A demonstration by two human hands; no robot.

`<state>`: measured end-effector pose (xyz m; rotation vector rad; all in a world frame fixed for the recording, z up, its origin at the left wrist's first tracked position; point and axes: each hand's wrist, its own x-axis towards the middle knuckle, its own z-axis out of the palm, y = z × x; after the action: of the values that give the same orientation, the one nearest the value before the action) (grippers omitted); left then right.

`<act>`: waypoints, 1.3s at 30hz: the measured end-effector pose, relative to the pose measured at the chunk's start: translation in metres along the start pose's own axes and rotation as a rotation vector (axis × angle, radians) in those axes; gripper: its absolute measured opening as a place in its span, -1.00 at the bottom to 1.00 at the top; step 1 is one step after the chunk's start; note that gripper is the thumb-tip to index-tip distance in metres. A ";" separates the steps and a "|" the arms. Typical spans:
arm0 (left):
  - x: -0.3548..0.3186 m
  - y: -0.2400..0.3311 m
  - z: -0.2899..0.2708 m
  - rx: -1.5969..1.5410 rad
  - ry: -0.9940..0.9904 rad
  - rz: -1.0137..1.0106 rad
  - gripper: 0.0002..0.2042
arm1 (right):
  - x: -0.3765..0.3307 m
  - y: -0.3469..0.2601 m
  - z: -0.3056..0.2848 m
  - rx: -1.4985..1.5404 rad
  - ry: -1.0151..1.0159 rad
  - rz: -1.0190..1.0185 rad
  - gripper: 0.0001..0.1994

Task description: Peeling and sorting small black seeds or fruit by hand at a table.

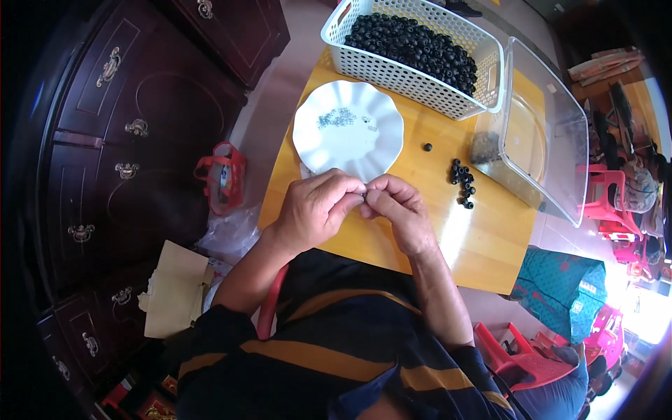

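My left hand (318,208) and my right hand (400,212) meet over the near edge of the wooden table, fingertips pinched together. Between them is something small and dark, mostly hidden by the fingers. Just beyond my hands stands a white scalloped plate (350,155) with many tiny silvery pieces (337,117) spread on it. To the right, a cluster of small black ring-like parts (462,183) lies on the table, and a single black part (428,147) sits apart from them.
A white perforated basket (399,73) full of black parts stands at the far side. Beside it is a clear plastic bin (553,126) with some dark parts inside. Dark wooden cabinets (140,140) line the left; a red bag (225,178) and red plastic stool (525,364) stand on the floor.
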<state>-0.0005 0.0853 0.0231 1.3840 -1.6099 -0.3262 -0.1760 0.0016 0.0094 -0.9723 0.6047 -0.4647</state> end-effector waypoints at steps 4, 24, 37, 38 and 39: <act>0.000 0.001 -0.001 0.046 -0.036 0.030 -0.80 | 0.000 0.004 -0.004 -0.023 0.004 0.009 -0.87; -0.008 0.001 0.007 -0.260 0.004 -0.349 -0.95 | 0.001 0.006 0.007 -0.860 0.225 -0.598 -0.90; -0.001 0.006 0.001 -0.033 -0.129 -0.264 -0.92 | 0.000 0.000 0.009 -0.729 0.209 -0.495 -0.88; -0.001 0.007 0.001 -0.009 -0.139 -0.264 -0.90 | 0.001 0.001 0.010 -0.713 0.218 -0.483 -0.88; -0.002 0.005 0.002 -0.007 -0.143 -0.264 -0.90 | 0.000 0.002 0.010 -0.714 0.216 -0.502 -0.88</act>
<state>-0.0052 0.0875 0.0247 1.6011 -1.5383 -0.5977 -0.1687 0.0087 0.0119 -1.7888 0.7393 -0.8332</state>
